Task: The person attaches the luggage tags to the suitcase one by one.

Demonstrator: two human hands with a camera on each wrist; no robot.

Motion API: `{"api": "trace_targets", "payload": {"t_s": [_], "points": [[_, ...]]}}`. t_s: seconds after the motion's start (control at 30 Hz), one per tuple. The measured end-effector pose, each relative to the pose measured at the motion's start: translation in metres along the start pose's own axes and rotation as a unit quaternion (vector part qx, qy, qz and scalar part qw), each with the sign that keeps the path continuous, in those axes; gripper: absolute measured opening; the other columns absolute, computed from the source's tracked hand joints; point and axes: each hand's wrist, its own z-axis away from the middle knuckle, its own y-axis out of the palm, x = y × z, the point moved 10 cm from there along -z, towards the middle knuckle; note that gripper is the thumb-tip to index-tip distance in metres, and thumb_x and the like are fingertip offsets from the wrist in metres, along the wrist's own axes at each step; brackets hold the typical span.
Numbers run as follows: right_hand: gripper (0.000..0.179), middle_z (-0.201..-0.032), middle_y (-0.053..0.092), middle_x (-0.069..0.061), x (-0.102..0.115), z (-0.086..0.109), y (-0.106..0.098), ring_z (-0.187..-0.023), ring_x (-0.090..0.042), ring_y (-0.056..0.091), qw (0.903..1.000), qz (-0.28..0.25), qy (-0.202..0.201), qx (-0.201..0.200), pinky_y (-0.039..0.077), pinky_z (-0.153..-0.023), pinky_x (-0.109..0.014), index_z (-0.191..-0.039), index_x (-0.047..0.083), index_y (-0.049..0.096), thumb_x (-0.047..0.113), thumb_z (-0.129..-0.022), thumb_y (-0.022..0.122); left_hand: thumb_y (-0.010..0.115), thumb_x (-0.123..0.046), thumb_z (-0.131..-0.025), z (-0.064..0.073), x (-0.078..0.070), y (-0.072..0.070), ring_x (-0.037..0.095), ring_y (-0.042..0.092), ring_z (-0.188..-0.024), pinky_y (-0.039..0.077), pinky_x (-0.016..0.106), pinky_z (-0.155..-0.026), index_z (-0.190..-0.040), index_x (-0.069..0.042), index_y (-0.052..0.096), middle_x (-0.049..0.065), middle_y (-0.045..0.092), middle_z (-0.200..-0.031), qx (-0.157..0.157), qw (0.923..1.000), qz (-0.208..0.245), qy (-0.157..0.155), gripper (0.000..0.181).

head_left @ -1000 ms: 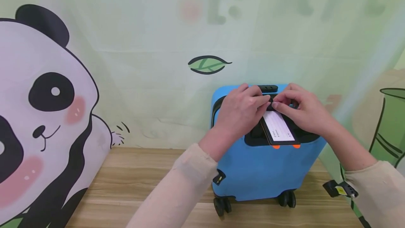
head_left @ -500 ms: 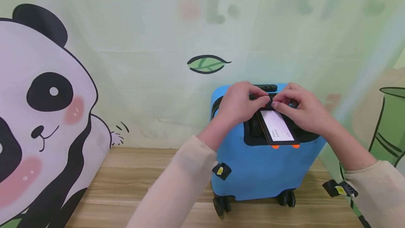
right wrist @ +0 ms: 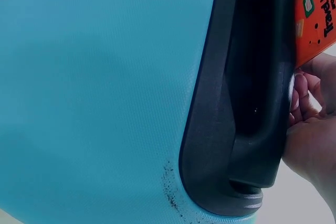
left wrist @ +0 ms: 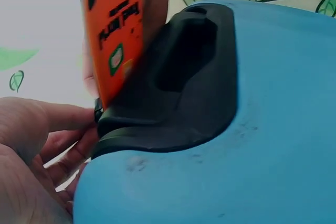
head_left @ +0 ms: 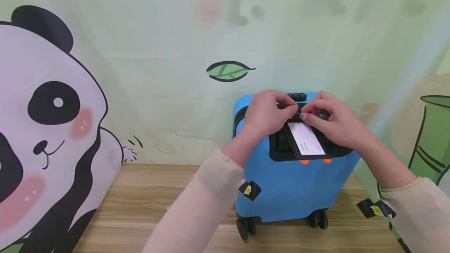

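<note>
A blue suitcase stands upright on its wheels. Against its black handle rests a luggage tag, with a white card facing the head camera. The tag's other face, orange with black lettering, appears in the left wrist view. Just above the card, my left hand pinches the tag's small black strap between thumb and index finger. Thumb and fingertips of my right hand meet at the same strap, right beside the left fingertips. Most of the strap is hidden by the fingers.
The suitcase stands on a wood-patterned surface. Close behind it hangs a pale green backdrop printed with a panda and a leaf. A second black grip lies on the suitcase's top, behind the hands.
My left hand has turned and lifted slightly, so its thumb and index finger now show at the strap. The right hand keeps its pinch in nearly the same place.
</note>
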Motion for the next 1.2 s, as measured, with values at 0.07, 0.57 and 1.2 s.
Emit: {"api": "trace_targets", "payload": {"t_s": [0.07,0.57,1.2], "points": [[0.007,-0.086,0.052,0.004,0.0,0.0,0.001,-0.076,-0.009,0.046,1.0,0.001,0.001,0.002,0.037,-0.064,-0.023,-0.093,0.014,0.072,0.01,-0.09,0.067,0.067,-0.032,-0.091,0.002,-0.002,0.0,0.005,0.054,-0.087,0.046,0.019,-0.067,-0.098,-0.024,0.076,-0.013,0.065,-0.092,-0.016,0.9995,-0.023,0.016,0.014],[0.008,-0.085,0.051,0.004,0.001,-0.004,0.005,-0.075,-0.01,0.045,0.9999,-0.011,-0.003,0.005,0.037,-0.064,-0.024,-0.092,0.015,0.073,0.011,-0.09,0.067,0.067,-0.035,-0.091,0.004,-0.002,-0.003,0.007,0.053,-0.096,0.043,0.021,-0.082,-0.103,-0.025,0.075,-0.013,0.065,-0.095,-0.011,0.9959,-0.042,0.079,0.018],[0.011,-0.085,0.052,0.002,-0.003,0.002,-0.003,-0.078,-0.01,0.045,0.9998,-0.02,0.003,-0.005,0.035,-0.066,-0.023,-0.095,0.015,0.074,0.009,-0.089,0.069,0.066,-0.039,-0.091,0.005,-0.017,0.002,0.006,0.05,-0.086,0.041,0.017,-0.073,-0.103,-0.027,0.074,-0.015,0.069,-0.099,-0.039,0.9827,-0.097,0.153,0.019]]}}
